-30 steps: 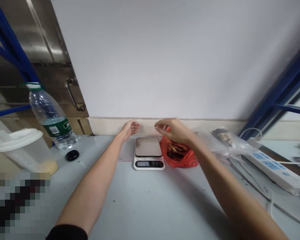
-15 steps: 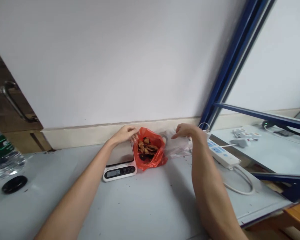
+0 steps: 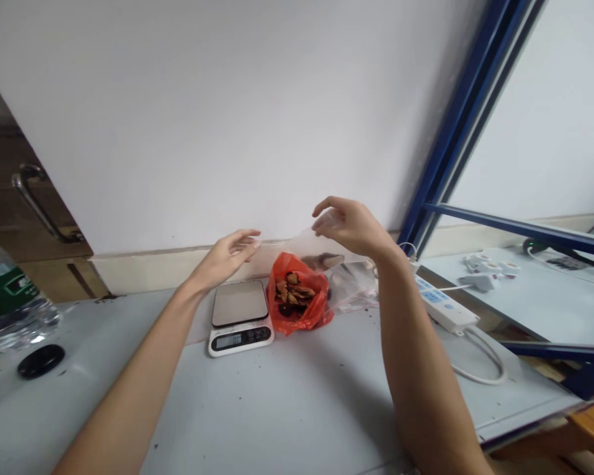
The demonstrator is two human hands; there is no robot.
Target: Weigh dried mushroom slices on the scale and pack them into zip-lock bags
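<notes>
My right hand (image 3: 349, 224) is raised above the red plastic bag, its fingers pinching a thin clear plastic bag (image 3: 304, 243). Brownish pieces show through the lower part of the clear plastic. My left hand (image 3: 226, 258) hovers behind the kitchen scale, fingers loosely curved and apart, with nothing plainly in them. Below it sits the white kitchen scale (image 3: 240, 307) with a bare metal plate and a lit display. Touching the scale's right side, the open red plastic bag (image 3: 304, 323) holds dried brown pieces (image 3: 293, 292). More clear plastic bags (image 3: 354, 287) lie to its right.
A white power strip (image 3: 445, 309) with a cable lies at right, near a blue metal frame (image 3: 438, 152). At left stand a large water bottle (image 3: 14, 297) and a black round lid (image 3: 41, 361). The wall (image 3: 228, 119) closes off the table's back.
My right hand has risen and moved left from the clear bags, lifting clear plastic. My left hand has shifted left and slightly up, away from the red bag's rim.
</notes>
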